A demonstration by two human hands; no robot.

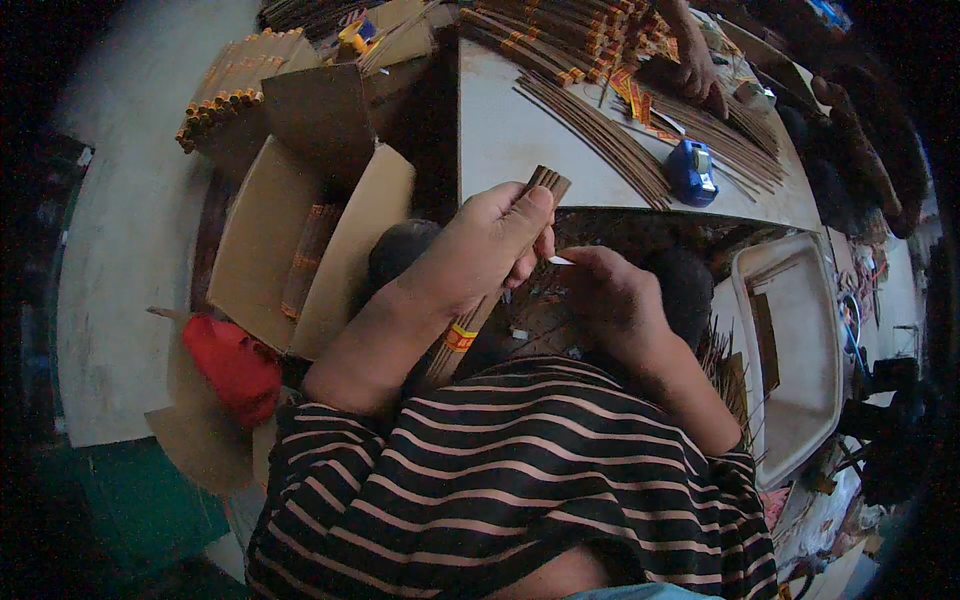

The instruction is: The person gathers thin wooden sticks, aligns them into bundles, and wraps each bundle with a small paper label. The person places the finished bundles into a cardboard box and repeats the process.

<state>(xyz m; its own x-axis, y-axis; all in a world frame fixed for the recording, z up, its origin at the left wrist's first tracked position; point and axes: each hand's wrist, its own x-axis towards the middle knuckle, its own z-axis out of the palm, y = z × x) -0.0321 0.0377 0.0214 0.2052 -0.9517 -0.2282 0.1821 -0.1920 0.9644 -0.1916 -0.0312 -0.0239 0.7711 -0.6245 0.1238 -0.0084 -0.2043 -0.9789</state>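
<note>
My left hand [487, 243] is wrapped round a bundle of brown incense sticks [483, 312], held slanting over my lap. The bundle's upper end sticks out past my thumb. Lower down, a yellow and red paper band [460, 338] goes round it. Close beside it, my right hand [618, 298] pinches a small white pointed piece [561, 261] between thumb and finger. The tip of that piece points toward my left fingers; whether it is paper or something else I cannot tell.
On the white table [490, 130] ahead lie loose sticks [595, 135], banded bundles [530, 45] and a blue tape dispenser [692, 173]. Another person's hand [692, 65] is there. An open cardboard box [255, 225] and red cloth [232, 368] are left, a white tub [808, 440] right.
</note>
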